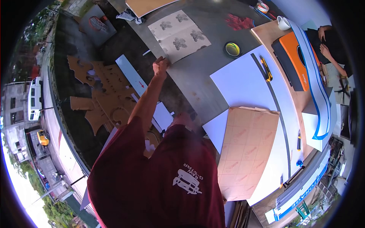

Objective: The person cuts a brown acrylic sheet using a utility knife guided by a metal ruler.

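Note:
My left hand [161, 66] is at the end of my outstretched arm, over the grey table's edge. Its fingers are curled in beside the near corner of a pale brown sheet [171, 32] with several dark printed motifs. Whether they pinch that corner or something small, I cannot make out. Of my right hand [224, 200] only a sliver shows, at the lower left corner of a sheet covered in brown printed paper [249, 152]. It appears to grip that corner; most of its fingers are hidden. This sheet overlaps large white sheets [243, 78].
A yellow utility knife [266, 69] lies near a dark strip. A tape roll [232, 49], red gloves [239, 22], a white mug [283, 22] and an orange-black case [294, 60] sit farther off. Brown cut-outs [110, 98] lie left, below table level. Another person's hands [325, 43] show right.

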A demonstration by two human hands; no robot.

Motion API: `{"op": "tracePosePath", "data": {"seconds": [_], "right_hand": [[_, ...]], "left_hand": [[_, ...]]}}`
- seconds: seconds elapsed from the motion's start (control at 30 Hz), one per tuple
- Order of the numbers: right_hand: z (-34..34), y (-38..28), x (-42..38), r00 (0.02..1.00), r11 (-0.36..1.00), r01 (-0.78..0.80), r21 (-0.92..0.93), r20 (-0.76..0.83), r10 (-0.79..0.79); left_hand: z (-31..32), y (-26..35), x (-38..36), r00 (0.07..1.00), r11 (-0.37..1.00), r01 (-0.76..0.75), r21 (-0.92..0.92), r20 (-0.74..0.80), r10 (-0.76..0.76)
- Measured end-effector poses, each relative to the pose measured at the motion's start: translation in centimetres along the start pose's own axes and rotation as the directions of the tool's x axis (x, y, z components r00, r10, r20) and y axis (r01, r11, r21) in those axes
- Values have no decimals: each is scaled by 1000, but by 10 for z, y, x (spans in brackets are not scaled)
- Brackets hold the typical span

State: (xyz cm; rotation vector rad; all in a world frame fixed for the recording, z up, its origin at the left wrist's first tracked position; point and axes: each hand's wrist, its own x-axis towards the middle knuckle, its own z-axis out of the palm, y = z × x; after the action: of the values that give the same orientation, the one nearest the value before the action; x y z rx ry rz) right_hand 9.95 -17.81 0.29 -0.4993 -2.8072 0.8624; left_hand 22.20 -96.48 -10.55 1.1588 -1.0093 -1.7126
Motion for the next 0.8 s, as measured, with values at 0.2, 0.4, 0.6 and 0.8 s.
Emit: {"op": "tracePosePath", "data": {"seconds": [0.2, 0.4, 0.6, 0.8], "right_hand": [[9, 0, 2, 1000, 1000, 7, -7, 6, -7], [12, 1, 4, 1000, 1000, 21, 2, -12, -21], [5, 0, -4, 996, 999, 42, 9, -73, -42], [-6, -26, -18, 969, 987, 158, 1, -190, -155]], "left_hand": [[30, 24, -7, 987, 996, 21, -89, -158, -35], [13, 22, 10, 994, 992, 101, -78, 41, -98], [21, 37, 3, 987, 989, 139, 44, -90, -134], [-12, 60, 31, 979, 992, 102, 71, -186, -87]]}}
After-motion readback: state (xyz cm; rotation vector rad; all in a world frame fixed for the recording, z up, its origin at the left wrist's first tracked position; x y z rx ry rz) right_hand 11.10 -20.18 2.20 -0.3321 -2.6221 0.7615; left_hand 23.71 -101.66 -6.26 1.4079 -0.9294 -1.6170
